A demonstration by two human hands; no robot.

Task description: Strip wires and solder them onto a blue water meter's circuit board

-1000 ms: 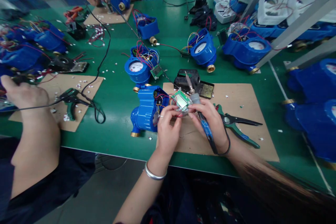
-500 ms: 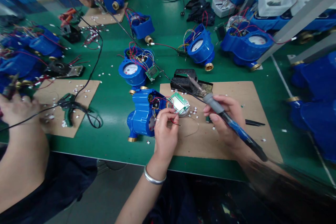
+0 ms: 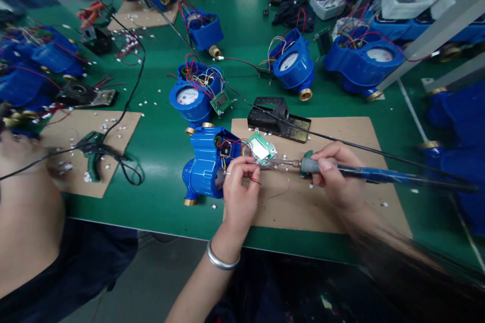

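Note:
My right hand point(image 3: 339, 176) holds a soldering iron point(image 3: 379, 173) nearly level, its tip at the lower edge of a green circuit board point(image 3: 261, 147) with a pale screen. My left hand point(image 3: 241, 186) pinches at that same edge, with thin red and black wires by its fingers. Exactly what the fingertips grip is too small to tell. Left of this hand a blue meter point(image 3: 204, 164) lies on its side, its wires running to the board. Behind the board stands a black iron holder point(image 3: 278, 117) on a cardboard sheet point(image 3: 295, 212).
More blue meters point(image 3: 189, 98) with loose wires stand behind. A green-handled tool point(image 3: 94, 156) lies on another cardboard sheet at left, near a co-worker's arm point(image 3: 30, 202). Another person's hands are at the back left. Metal posts point(image 3: 420, 35) rise at right.
My right hand has swung the iron from a raised slant to nearly level, bringing its tip down to the board. My left hand has stayed in place. The co-worker's hand at left has moved farther left.

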